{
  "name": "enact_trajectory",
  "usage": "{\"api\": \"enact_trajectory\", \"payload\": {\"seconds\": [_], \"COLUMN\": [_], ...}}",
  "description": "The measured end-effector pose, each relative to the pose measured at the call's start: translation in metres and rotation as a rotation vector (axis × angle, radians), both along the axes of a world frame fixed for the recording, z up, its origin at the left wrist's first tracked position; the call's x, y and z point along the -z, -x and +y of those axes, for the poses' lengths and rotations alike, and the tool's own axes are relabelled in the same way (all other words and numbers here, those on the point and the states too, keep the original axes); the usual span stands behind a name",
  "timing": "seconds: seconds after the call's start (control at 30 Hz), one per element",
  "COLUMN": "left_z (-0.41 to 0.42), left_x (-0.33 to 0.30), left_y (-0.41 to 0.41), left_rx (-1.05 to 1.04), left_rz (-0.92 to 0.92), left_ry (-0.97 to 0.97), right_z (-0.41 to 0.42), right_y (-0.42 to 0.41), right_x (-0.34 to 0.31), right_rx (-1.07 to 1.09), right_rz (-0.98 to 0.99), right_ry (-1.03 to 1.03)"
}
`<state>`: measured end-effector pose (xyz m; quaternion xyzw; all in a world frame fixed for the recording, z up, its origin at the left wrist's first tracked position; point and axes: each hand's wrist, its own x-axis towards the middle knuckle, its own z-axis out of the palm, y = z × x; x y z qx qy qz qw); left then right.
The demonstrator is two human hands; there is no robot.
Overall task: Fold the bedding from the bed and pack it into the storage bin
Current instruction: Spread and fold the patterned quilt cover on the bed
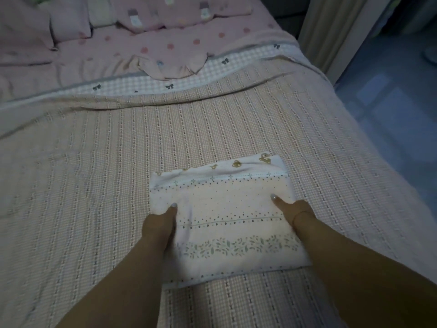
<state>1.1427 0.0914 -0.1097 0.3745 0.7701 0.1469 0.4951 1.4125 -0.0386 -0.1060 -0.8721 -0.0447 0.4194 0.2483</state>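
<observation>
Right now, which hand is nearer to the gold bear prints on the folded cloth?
Right. The right hand grips the folded cloth at its right edge, below the bear prints; the left hand grips its left edge, farther away.

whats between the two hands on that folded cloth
In the head view, only the folded cloth's own patterned top lies between the left hand and the right hand: dotted rows and a leaf border. Nothing else sits there.
</observation>
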Motion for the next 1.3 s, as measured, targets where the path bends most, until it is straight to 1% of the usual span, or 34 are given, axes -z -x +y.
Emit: {"api": "enact_trajectory", "payload": {"seconds": [0.07, 0.17, 0.37, 0.53, 0.63, 0.73, 0.83, 1.0, 1.13, 1.3], "left_z": [-0.001, -0.011, -0.022, -0.028, -0.036, -0.053, -0.079, -0.141, -0.222, -0.353], "left_x": [-0.021, -0.061, -0.124, -0.165, -0.188, -0.213, -0.241, -0.276, -0.288, -0.287], "left_y": [-0.003, -0.017, -0.044, -0.054, -0.06, -0.069, -0.083, -0.111, -0.143, -0.168], "left_rx": [-0.047, 0.014, 0.122, 0.209, 0.263, 0.358, 0.473, 0.75, 1.008, 1.296], "left_rz": [-0.107, -0.178, -0.239, -0.271, -0.292, -0.322, -0.373, -0.468, -0.58, -0.709], "left_ry": [0.014, -0.047, -0.152, -0.194, -0.225, -0.253, -0.25, -0.202, -0.166, -0.034], "right_z": [-0.005, -0.016, -0.041, -0.068, -0.095, -0.13, -0.181, -0.295, -0.404, -0.532], "right_y": [-0.002, -0.005, -0.02, -0.029, -0.026, -0.015, -0.001, 0.031, 0.07, 0.14], "right_x": [-0.013, -0.033, -0.082, -0.132, -0.158, -0.182, -0.207, -0.236, -0.251, -0.255], "right_rx": [0.007, 0.045, 0.128, 0.212, 0.261, 0.357, 0.489, 0.778, 1.042, 1.356], "right_rz": [0.025, -0.026, -0.087, -0.12, -0.133, -0.162, -0.222, -0.322, -0.39, -0.477], "right_ry": [-0.097, -0.136, -0.186, -0.317, -0.348, -0.368, -0.401, -0.461, -0.496, -0.486]}}
